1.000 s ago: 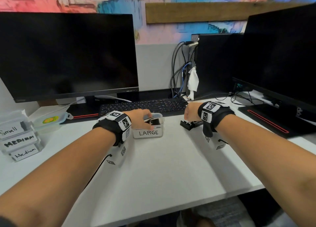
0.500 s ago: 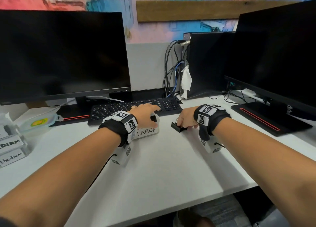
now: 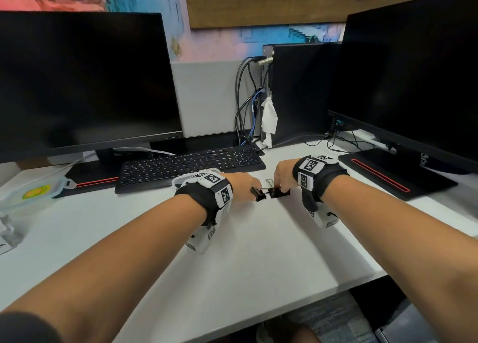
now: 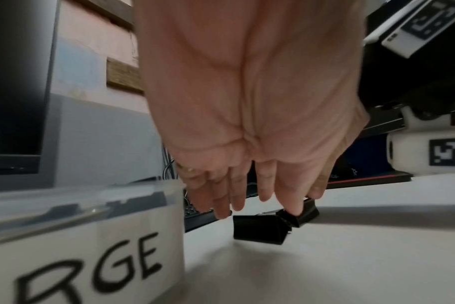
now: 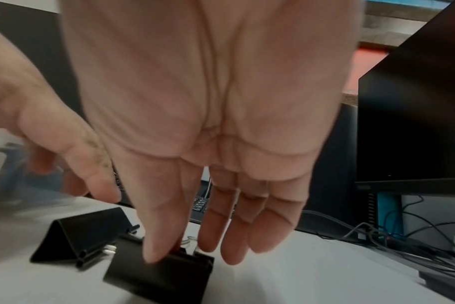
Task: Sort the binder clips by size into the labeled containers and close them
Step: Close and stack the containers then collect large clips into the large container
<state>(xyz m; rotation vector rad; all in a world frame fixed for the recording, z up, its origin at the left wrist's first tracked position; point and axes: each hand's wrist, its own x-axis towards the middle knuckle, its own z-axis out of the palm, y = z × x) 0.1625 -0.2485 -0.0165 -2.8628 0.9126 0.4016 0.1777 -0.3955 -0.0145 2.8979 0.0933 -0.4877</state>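
Observation:
Two black binder clips lie side by side on the white desk, the left clip [image 3: 258, 194] [image 4: 259, 228] [image 5: 83, 234] and the right clip [image 3: 279, 194] [image 5: 161, 273]. My left hand [image 3: 243, 186] reaches to them with straight fingers; its index fingertip [image 4: 295, 211] touches black metal, though which clip is unclear. My right hand [image 3: 283, 178] is over the right clip, with its index fingertip [image 5: 153, 253] pressing on it and the thumb held apart. The clear container labelled LARGE [image 4: 86, 207] stands open just left of my left hand, with dark clips inside.
A black keyboard [image 3: 191, 165] lies right behind the hands. Monitors stand at the left [image 3: 85, 84] and right [image 3: 413, 79], with a black computer tower [image 3: 297, 91] and cables between. A clear lid with a yellow sticker [image 3: 33, 192] lies far left.
My left hand has come out of the LARGE container and moved right to the two clips. My right hand has stayed at the clips. The view has shifted right.

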